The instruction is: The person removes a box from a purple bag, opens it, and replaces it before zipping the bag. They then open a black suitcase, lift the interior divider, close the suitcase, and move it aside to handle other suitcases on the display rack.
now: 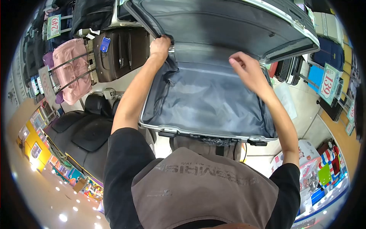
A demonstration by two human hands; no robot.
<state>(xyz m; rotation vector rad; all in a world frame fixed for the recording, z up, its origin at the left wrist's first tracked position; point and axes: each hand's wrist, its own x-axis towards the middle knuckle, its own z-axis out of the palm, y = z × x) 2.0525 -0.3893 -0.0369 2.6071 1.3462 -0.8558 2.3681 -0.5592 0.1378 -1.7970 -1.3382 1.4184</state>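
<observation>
An open hard-shell suitcase lies before me, its base (206, 99) covered in loose, wrinkled grey lining. The raised lid (213, 23), also lined in grey, leans away at the far side. At the far left corner, by the hinge side, my left hand (160, 47) is closed on the suitcase edge; its fingertips are partly hidden. My right hand (249, 72) hovers over the far right part of the base, fingers loosely bent and holding nothing visible. Black latches (167, 134) sit along the near silver rim.
To the left stand a dark brown suitcase (118, 53), a pink bag (70, 70) and a black padded seat (82, 133). More luggage with number signs (328, 82) lines the right side. Colourful packaged goods (326, 168) lie at lower right.
</observation>
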